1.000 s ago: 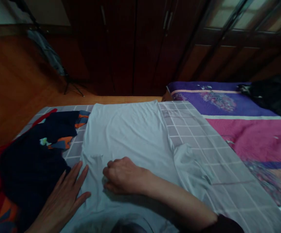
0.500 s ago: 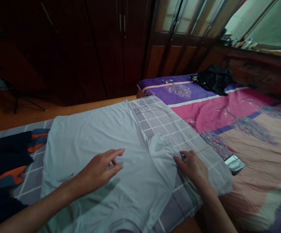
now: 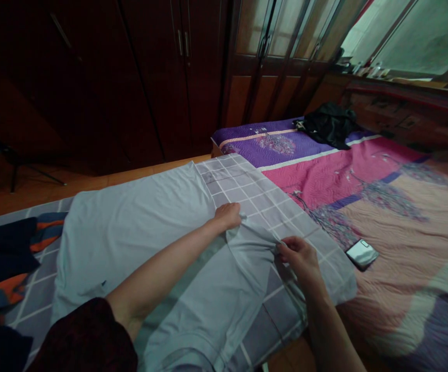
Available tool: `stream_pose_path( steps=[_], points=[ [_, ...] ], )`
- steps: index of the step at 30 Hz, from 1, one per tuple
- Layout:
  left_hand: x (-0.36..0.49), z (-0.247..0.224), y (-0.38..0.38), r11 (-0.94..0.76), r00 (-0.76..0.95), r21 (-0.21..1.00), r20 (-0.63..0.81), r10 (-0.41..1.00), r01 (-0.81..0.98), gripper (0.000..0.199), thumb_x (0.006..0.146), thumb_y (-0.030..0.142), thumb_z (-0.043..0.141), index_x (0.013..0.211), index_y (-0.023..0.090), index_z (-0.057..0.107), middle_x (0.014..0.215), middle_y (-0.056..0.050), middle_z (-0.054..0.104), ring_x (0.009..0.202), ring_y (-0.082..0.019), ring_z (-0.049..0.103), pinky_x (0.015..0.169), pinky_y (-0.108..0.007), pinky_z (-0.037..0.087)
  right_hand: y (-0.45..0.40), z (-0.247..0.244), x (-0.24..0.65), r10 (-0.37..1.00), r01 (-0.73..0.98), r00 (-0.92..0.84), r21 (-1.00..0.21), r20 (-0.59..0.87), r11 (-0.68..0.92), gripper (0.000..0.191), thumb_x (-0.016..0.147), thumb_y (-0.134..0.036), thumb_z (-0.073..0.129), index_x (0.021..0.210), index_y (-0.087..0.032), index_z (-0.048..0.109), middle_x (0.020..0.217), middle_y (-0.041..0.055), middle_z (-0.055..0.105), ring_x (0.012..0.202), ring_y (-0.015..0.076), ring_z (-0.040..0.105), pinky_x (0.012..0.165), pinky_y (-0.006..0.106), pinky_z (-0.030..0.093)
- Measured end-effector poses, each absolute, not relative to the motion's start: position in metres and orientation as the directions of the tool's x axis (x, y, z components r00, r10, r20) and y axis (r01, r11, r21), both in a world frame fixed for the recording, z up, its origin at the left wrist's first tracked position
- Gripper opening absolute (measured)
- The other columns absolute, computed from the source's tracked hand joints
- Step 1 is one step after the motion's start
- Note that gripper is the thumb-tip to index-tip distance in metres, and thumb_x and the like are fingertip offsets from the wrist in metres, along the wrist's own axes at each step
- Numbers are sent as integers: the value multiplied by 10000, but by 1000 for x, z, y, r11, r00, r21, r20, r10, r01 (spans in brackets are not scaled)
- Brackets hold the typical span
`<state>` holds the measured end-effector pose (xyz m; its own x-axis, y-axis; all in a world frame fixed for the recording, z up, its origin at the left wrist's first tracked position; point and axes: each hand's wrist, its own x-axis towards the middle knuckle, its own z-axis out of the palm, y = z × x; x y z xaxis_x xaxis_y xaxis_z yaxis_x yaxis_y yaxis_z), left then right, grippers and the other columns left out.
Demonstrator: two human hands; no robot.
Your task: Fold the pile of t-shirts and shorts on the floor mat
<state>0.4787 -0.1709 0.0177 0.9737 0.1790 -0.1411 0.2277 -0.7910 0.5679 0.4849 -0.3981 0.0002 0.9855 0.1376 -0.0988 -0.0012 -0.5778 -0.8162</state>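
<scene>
A pale grey T-shirt lies spread out, its collar toward me, on a grey checked cloth. At the shirt's right side, my left hand is closed on the far edge of the sleeve. My right hand pinches the near corner of the same sleeve, and creases run between the two hands. My left forearm crosses over the shirt and hides part of its middle.
Dark clothing with orange patches lies at the left. A phone rests on the colourful bedspread to the right, with a black garment farther back. Dark wardrobes line the far side.
My left hand has moved away and to the right, from above the shirt's middle to the sleeve, and has closed on it. My right hand stays at the sleeve corner. The view has shifted slightly.
</scene>
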Motion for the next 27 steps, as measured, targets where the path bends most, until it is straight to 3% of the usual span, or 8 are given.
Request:
stream_pose_path(
  steps=[4,7,10,12,16,22,25,27],
  points=[
    [478,30,-166,-668,981,718,-140,134,194,170,685,88,558,811,156,650,811,-49,682,867,-212,641,765,-285,483,-395,9,472,68,-3,997,-916,-33,-402,435,604,-474,587,903,-158,571,620,-1,578,558,169,575,560,298,486],
    [464,41,-156,-514,984,840,-152,88,176,239,707,72,492,888,144,630,650,1,625,646,-141,625,592,-217,465,-385,29,449,50,210,977,-901,207,-380,349,701,-390,616,967,-164,600,693,6,582,606,152,570,597,283,490],
    [435,43,-136,-353,985,919,-166,52,174,228,706,83,474,878,143,611,673,3,621,557,-102,589,505,-180,422,-369,46,412,295,588,809,-693,508,-418,227,811,-217,554,1032,-188,597,780,33,621,667,156,591,650,286,497],
    [411,35,-120,-268,981,944,-180,66,191,178,688,106,491,822,139,604,750,-19,641,540,-90,570,489,-182,415,-358,46,385,544,787,611,-520,576,-333,296,841,-121,470,1117,-188,555,816,52,632,714,169,599,658,292,494],
    [370,8,-94,-163,956,956,-208,206,243,169,655,127,491,797,135,582,756,-26,622,539,-89,539,503,-198,410,-351,26,344,847,901,349,-394,402,-184,433,822,-70,421,1245,-143,474,837,72,622,732,194,576,629,306,488],
    [350,-10,-95,-115,925,969,-168,340,218,249,761,288,541,967,151,563,843,-25,608,670,-117,573,597,-223,446,-375,5,349,821,882,451,-319,351,-348,392,800,-72,444,1173,-163,521,1026,116,576,913,223,563,731,331,509],
    [348,-9,-106,-321,945,933,-56,322,164,376,729,285,645,1082,180,568,929,-29,628,770,-146,592,705,-259,465,-387,3,367,783,843,538,-197,313,-500,434,754,-52,430,1157,-162,544,1150,145,529,1039,267,522,806,390,502],
    [345,-7,-112,-521,959,845,33,280,122,378,748,213,629,1123,211,577,996,-34,649,888,-173,605,813,-290,458,-393,2,376,775,814,581,-171,249,-555,362,760,-68,433,1078,-164,578,1072,126,560,979,250,542,790,374,502]
  ],
)
